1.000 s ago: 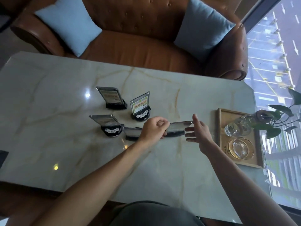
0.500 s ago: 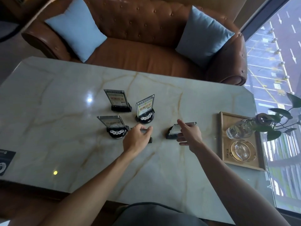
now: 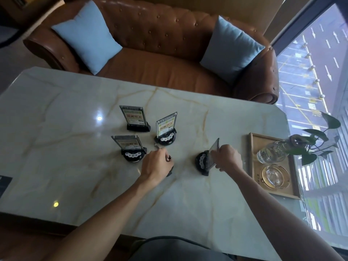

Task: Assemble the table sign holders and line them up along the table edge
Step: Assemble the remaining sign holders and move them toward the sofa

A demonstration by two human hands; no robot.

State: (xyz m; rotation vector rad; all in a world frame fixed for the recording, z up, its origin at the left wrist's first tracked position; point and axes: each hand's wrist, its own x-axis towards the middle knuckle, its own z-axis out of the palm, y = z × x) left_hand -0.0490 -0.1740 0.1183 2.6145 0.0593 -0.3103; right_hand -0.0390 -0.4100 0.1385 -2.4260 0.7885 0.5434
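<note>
We had our right hand (image 3: 227,157) closed around the clear acrylic panel (image 3: 214,154) of a fourth sign holder, the panel seated in or just at its round black base (image 3: 202,162) on the marble desk (image 3: 56,147). The panel stood tilted, its long axis running up and away from us, its face turned edge-on to the camera, so we could not tell whether it was fully slotted. Our left hand (image 3: 157,164) lay curled over a small dark piece (image 3: 170,171) on the desk, just left of that base; what it gripped was mostly hidden, so we could not say for certain that it held anything. Three assembled holders stood beyond the left hand: a rear one (image 3: 134,117) on a rectangular base, a middle one (image 3: 166,127) and a near-left one (image 3: 130,146), clustered loosely rather than in a row. We judged that the right hand, already on the panel, was the one to turn and seat it, with the wooden tray (image 3: 252,166) close on its right.
</note>
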